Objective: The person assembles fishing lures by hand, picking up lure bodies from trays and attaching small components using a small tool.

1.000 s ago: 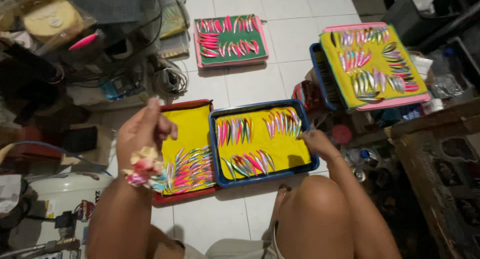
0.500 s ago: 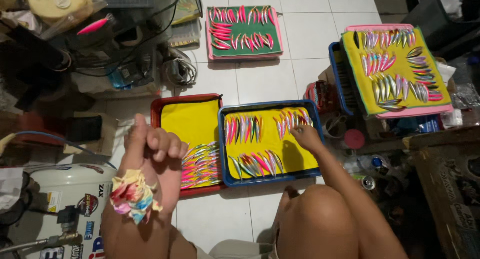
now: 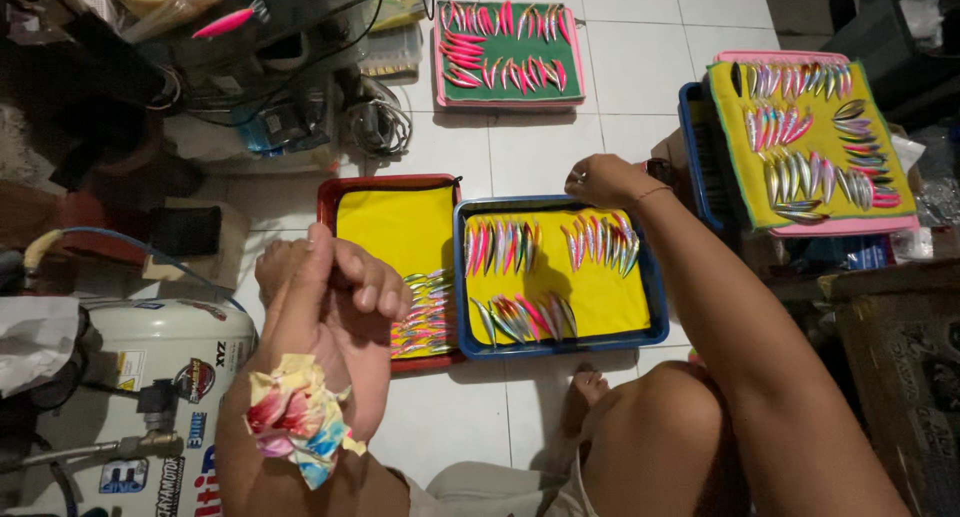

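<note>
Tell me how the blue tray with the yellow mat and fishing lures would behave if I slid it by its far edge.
The blue tray probably slides easily on glossy tile. The lures lie loose, so a jerk likely scatters them. The right hand rests at its far rim.

two trays (image 3: 645, 277) of lures (image 3: 600, 239) are lying side by side on the floor (image 3: 530, 157); two more trays (image 3: 508, 39) are sitting beyond them.

The left hand (image 3: 330, 287) hides part of the red tray (image 3: 385, 185); its lures (image 3: 425, 312) are too small to tell apart.
</note>
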